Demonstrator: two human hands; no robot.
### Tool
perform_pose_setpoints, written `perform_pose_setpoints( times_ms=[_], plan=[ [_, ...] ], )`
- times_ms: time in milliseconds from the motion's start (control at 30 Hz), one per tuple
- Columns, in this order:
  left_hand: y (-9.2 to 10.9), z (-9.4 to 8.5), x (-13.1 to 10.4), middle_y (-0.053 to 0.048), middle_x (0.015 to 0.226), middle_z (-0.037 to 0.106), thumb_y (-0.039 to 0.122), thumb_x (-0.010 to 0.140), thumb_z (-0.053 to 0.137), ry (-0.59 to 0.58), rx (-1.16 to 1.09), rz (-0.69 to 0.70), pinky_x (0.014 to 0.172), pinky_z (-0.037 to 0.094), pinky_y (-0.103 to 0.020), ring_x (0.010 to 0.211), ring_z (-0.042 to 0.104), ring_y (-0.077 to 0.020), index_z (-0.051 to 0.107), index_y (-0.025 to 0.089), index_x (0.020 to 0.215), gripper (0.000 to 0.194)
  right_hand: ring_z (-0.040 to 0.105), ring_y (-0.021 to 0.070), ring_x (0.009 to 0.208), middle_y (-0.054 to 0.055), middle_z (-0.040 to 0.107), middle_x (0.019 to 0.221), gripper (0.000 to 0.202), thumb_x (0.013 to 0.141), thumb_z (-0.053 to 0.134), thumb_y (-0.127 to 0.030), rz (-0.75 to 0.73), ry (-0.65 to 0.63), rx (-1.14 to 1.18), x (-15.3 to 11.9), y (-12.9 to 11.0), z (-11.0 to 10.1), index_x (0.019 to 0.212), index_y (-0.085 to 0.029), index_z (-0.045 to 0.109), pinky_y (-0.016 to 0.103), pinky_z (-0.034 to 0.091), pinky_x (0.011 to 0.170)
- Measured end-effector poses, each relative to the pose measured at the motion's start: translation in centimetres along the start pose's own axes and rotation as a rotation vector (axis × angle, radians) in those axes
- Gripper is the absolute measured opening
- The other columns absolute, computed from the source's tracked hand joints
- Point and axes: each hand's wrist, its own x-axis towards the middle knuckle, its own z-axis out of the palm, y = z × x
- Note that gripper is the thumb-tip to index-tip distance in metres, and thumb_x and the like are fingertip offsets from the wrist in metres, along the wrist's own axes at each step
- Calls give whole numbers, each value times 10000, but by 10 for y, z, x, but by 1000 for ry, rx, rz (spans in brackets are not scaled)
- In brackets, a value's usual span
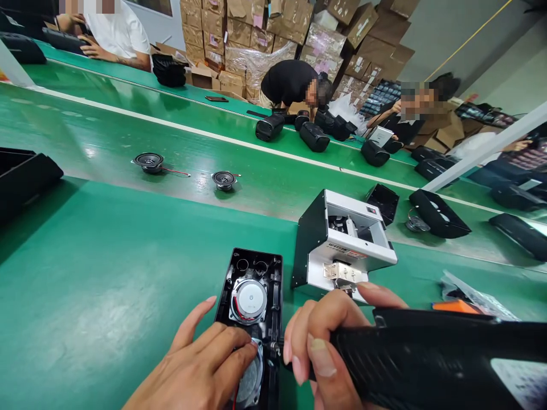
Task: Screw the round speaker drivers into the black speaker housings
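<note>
black housing (277, 285), open, on green counter (128, 256): upper speaker (251, 297), lower speaker (252, 378), both seated. left hand (199, 364): fingers partly spread, on lower speaker. right hand (331, 336): wrapped round black power tool (401, 356), tip alongside. lower fastening: apparently unfinished.

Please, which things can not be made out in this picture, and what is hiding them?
Head view:
- Lower speaker: partly under the left hand, cut off by the bottom edge.
- Black tool in the right hand: cut off by the right edge.
- Smaller lettering on the machine: too small.
</note>
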Motion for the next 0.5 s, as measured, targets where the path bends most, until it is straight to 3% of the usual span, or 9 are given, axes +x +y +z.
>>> perform_pose_setpoints(
  times_ms=[167,400,500],
  plan=[
    [6,1,2,116,1137,846,45,864,481,-4,4,-27,1445,-76,-335,1015,848,-95,628,304,1272,505,522,129,492,-98,590,769,479,1143,725,-299,-172,-74,6,1,23,-8,1560,-346,494,297,436,457],
    [0,9,-3,99,1137,842,60,900,540,19,-28,-17,1450,-100,-350,990,843,-124,665,293,1296,476,547,128,510,-100,597,790,455,1150,714,-289,-152,-128,18,3,26,-15,1548,-371,509,285,463,457],
    [-3,9,-5,93,1199,842,96,901,622,-38,-44,16,1442,-136,-325,1042,843,-133,679,289,1360,501,583,121,568,-99,584,817,432,1177,686,-246,-64,-62,47,2,21,-13,1535,-409,507,267,528,521]
  ],
)
